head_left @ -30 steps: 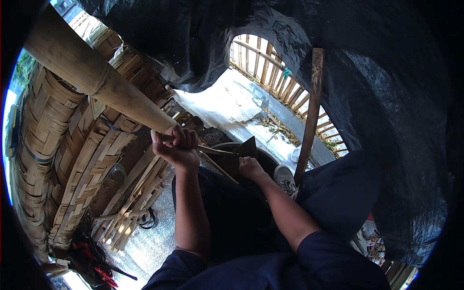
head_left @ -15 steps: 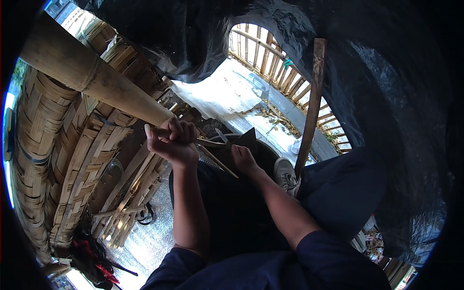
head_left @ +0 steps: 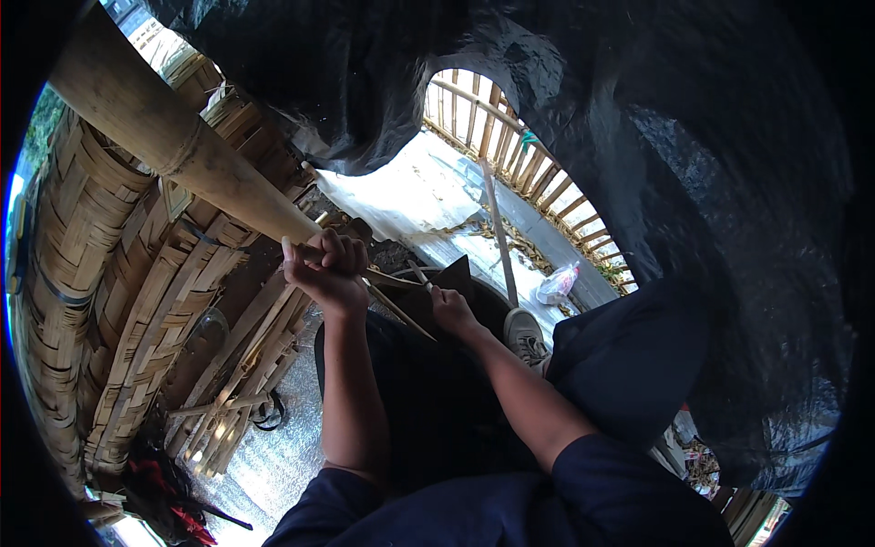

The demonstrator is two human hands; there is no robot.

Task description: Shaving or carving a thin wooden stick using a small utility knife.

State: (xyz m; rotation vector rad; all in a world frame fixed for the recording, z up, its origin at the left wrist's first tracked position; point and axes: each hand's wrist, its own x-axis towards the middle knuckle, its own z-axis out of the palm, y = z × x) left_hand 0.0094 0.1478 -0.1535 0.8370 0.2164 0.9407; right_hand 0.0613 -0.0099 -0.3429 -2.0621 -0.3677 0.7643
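At the far left, tall woven bamboo-strip baskets (head_left: 87, 273) stand beside a thick round bamboo pole (head_left: 173, 146) that slants down toward the middle. Near its lower end the left hand (head_left: 326, 269) is clenched around thin pale bamboo splints (head_left: 387, 292), fist high, seemingly to steady them. Just right, the right hand (head_left: 451, 310) is closed on a dark blade (head_left: 454, 273) set against the splints, apparently for splitting. Farther right lies a grey shoe (head_left: 524, 333), under black plastic sheeting (head_left: 711, 182).

One head-worn fisheye view looks steeply down, close over the person's forearms, with edges bending toward its rim.
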